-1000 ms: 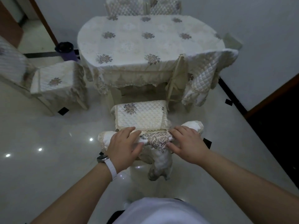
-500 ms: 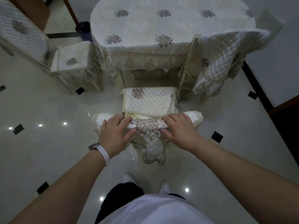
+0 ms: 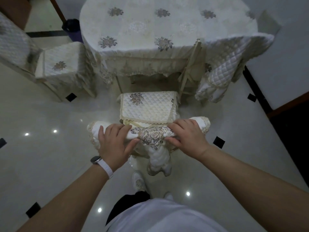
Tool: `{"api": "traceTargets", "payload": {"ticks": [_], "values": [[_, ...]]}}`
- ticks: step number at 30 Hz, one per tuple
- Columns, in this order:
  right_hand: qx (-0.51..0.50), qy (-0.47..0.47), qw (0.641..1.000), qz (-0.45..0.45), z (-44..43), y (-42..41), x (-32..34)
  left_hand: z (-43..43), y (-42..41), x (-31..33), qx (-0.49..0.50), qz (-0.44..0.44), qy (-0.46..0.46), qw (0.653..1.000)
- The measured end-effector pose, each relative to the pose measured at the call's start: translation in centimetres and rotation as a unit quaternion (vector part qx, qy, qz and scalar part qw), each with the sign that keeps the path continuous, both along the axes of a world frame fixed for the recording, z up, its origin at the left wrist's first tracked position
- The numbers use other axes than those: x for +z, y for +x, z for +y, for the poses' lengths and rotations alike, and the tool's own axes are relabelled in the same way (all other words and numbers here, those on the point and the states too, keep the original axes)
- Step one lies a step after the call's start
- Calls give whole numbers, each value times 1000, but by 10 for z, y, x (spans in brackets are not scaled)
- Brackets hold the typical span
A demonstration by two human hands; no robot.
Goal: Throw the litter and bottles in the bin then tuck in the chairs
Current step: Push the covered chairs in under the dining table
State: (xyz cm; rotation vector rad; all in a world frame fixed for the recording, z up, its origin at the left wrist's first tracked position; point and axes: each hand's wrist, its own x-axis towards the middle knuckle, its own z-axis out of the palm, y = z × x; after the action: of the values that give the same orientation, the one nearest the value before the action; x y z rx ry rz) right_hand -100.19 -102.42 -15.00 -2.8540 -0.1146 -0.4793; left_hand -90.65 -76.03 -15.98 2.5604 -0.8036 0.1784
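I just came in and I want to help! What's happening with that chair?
A person stands behind the middle chair, left grip and right grip curled over the top of its backrest. Its seat faces the table but is not yet tucked under the cloth. The chair on the left also stands pulled out, and the purple bin sits by the table's far left corner.

Before you stand one table [image 3: 167,27] and three covered chairs: centre chair [image 3: 147,106], left chair [image 3: 61,64], right chair [image 3: 222,69]. You also see one bin [image 3: 71,27] and your two hands: left hand [image 3: 115,143], right hand [image 3: 187,136].
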Motion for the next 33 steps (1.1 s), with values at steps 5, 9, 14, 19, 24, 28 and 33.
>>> {"api": "traceTargets", "payload": {"ticks": [5,9,14,19,24,28,33], "values": [[-46,19,999,-21,-15,46,23,-27,55,24,-9,-25,-20,999],[-71,10,997,-23,-21,72,26,-38,90,27,-31,-43,-37,998],[-99,5,995,-6,-28,102,30,-49,127,31,-52,-64,-54,995],[-131,18,991,-11,-34,127,31,-62,158,32,-59,-51,-50,996],[-132,14,991,-22,-46,150,23,-72,181,26,-62,-44,-46,996],[-120,11,992,-29,-62,176,18,-87,207,22,-62,-53,-48,995],[-95,8,993,-69,-92,219,14,-112,242,27,-50,-68,-38,996]]}}
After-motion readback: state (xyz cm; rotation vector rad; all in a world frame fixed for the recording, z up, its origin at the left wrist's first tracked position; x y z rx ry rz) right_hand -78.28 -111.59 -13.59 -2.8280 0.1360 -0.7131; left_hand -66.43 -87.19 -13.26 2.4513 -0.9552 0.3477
